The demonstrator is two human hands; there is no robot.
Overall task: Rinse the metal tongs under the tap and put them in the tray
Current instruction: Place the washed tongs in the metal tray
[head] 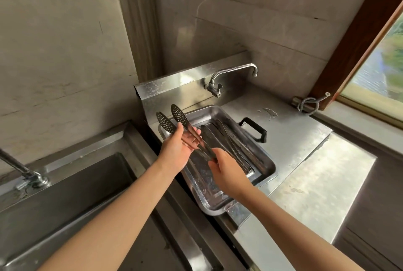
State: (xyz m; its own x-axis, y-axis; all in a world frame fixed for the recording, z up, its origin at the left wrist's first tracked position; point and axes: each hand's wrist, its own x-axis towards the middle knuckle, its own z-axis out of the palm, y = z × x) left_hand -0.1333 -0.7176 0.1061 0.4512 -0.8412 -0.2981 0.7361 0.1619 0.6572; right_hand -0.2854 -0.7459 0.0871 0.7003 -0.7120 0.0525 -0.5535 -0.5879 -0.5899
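Note:
Metal tongs (179, 116) with two perforated oval heads are held over the left end of the steel tray (267, 162). My right hand (226, 171) pinches their hinge end above the tray. My left hand (177, 147) lies under the two arms near the heads, palm up, fingers spread around them. More tongs (231, 137) lie inside the tray. The tap (234, 72) is on the steel backsplash behind the tray, and no water runs from it.
A deep steel sink (72, 185) with its own tap (20, 169) lies to the left. A black handle (255, 129) sticks out beside the tray. The steel counter (292, 135) has a small puddle. A coiled hose (308, 104) lies by the window (379, 70).

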